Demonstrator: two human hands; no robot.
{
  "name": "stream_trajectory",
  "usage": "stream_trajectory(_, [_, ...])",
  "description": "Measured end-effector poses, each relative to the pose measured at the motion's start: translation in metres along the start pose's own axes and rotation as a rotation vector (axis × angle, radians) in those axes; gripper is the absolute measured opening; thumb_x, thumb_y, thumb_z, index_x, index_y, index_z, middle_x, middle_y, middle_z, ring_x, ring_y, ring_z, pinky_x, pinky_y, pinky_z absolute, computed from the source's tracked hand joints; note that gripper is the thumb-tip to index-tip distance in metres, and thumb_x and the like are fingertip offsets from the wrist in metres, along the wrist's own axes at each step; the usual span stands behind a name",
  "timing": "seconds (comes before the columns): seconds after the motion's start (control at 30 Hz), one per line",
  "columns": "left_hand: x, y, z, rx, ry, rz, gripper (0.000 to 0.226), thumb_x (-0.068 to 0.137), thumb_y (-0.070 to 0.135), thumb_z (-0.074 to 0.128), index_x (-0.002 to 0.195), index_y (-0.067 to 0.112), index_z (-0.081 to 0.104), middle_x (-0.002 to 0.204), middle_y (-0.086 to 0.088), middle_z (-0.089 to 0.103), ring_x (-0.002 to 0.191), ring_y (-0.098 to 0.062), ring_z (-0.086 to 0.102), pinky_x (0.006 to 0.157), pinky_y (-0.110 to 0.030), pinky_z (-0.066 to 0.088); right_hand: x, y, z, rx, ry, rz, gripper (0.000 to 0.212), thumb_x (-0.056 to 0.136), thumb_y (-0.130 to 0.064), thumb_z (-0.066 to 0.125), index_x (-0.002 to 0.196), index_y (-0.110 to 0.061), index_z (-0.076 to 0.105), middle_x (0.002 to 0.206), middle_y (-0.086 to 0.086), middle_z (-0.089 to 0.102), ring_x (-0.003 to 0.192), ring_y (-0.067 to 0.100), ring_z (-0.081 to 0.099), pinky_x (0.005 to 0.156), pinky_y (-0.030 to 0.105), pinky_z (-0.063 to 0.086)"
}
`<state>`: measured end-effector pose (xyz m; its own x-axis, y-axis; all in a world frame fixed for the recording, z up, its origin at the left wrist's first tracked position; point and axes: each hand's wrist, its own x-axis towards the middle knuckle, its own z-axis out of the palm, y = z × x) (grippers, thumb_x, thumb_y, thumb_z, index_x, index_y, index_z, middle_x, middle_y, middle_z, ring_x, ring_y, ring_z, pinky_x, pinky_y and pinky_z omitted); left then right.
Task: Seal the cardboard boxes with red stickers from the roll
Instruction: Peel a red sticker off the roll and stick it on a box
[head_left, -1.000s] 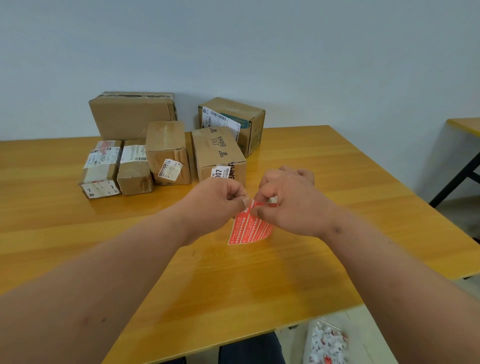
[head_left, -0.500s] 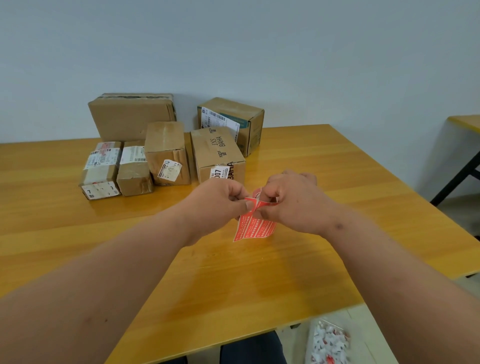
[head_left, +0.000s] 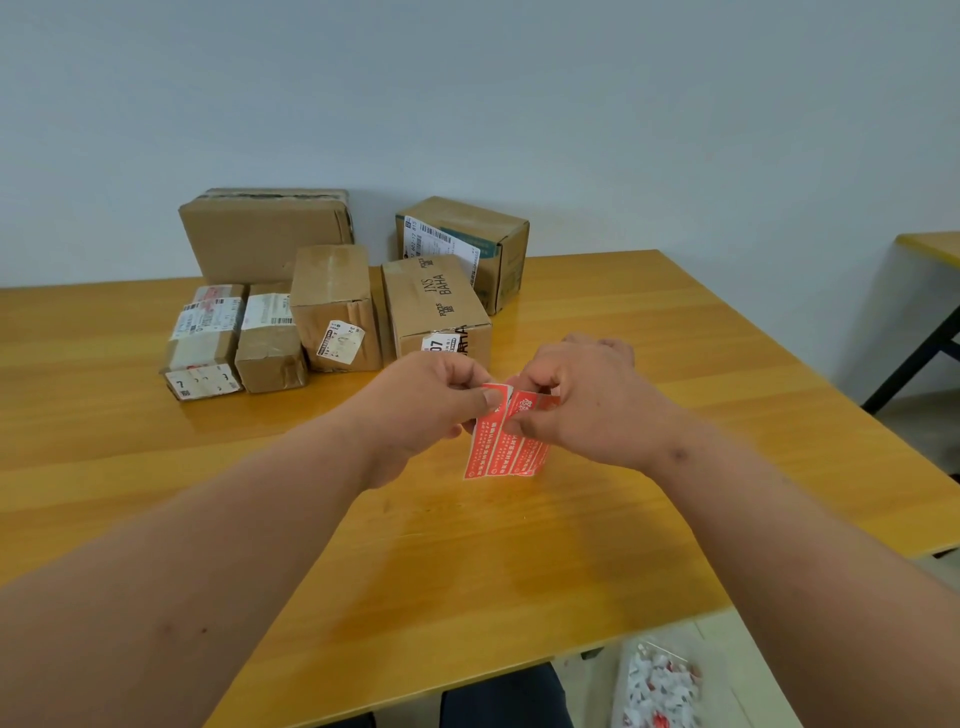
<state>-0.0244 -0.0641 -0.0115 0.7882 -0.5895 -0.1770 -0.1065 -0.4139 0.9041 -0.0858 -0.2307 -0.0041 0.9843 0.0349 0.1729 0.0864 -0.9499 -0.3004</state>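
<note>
Since the earlier frame, both hands were shifted slightly and the sticker strip (head_left: 506, 444) was pulled more upright; a top corner was peeled further. Strip was pinched at its top left by the left hand (head_left: 434, 402), thumb over curled fingers. Top right was pinched by the right hand (head_left: 582, 400), fingers curled round the edge. Strip was held just above the surface (head_left: 727, 415), lower end hanging free. Six boxes (head_left: 436, 306) were grouped at the far left of the surface, near the wall, apart from the hands. No red stickers were seen on them.
</note>
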Motion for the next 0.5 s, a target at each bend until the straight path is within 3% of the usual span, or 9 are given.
stream_trajectory(0.13, [-0.0024, 0.0010, -0.0033, -0.015, -0.008, 0.013, 0.008, 0.089, 0.024, 0.067, 0.095, 0.019, 0.070, 0.091, -0.007, 0.075, 0.097, -0.026, 0.068, 0.096, -0.044, 0.050, 0.0031, 0.0014, 0.0004, 0.000, -0.047, 0.035, 0.016, 0.080, -0.043, 0.070, 0.086, -0.028, 0.070, 0.077, -0.014, 0.063, 0.085, 0.002, 0.048, 0.098, 0.040, 0.026])
stream_trajectory(0.2, [-0.0037, 0.0018, -0.0037, 0.023, -0.028, 0.014, 0.010, 0.088, 0.024, 0.069, 0.093, 0.016, 0.071, 0.088, -0.005, 0.075, 0.084, -0.017, 0.066, 0.087, -0.038, 0.049, 0.0033, 0.0007, -0.0009, -0.015, -0.061, 0.023, 0.011, 0.083, -0.039, 0.067, 0.078, -0.030, 0.069, 0.075, -0.011, 0.063, 0.086, 0.004, 0.050, 0.099, 0.042, 0.025])
stream_trajectory(0.33, [-0.0028, 0.0027, -0.0024, 0.156, -0.023, 0.027, 0.019, 0.092, 0.025, 0.063, 0.090, 0.008, 0.069, 0.079, 0.000, 0.071, 0.070, -0.007, 0.058, 0.069, -0.024, 0.043, 0.0015, -0.0023, -0.0033, -0.010, -0.108, 0.028, 0.029, 0.084, -0.039, 0.066, 0.058, -0.037, 0.054, 0.079, -0.012, 0.062, 0.099, 0.009, 0.047, 0.101, 0.041, 0.021])
stream_trajectory(0.4, [-0.0015, 0.0023, -0.0009, 0.190, -0.021, 0.027, 0.020, 0.095, 0.028, 0.059, 0.090, 0.009, 0.067, 0.076, 0.001, 0.068, 0.069, -0.010, 0.054, 0.066, -0.024, 0.043, 0.0016, -0.0032, -0.0015, -0.016, -0.137, 0.039, 0.026, 0.083, -0.041, 0.066, 0.060, -0.035, 0.056, 0.085, -0.010, 0.064, 0.103, 0.010, 0.043, 0.101, 0.041, 0.020])
stream_trajectory(0.5, [0.0010, 0.0001, 0.0011, 0.219, -0.020, 0.013, 0.021, 0.097, 0.029, 0.056, 0.093, 0.010, 0.064, 0.083, -0.002, 0.069, 0.077, -0.017, 0.058, 0.074, -0.031, 0.049, 0.0024, -0.0029, 0.0018, -0.018, -0.129, 0.035, 0.022, 0.083, -0.040, 0.067, 0.064, -0.033, 0.059, 0.086, -0.009, 0.063, 0.103, 0.012, 0.044, 0.101, 0.043, 0.021])
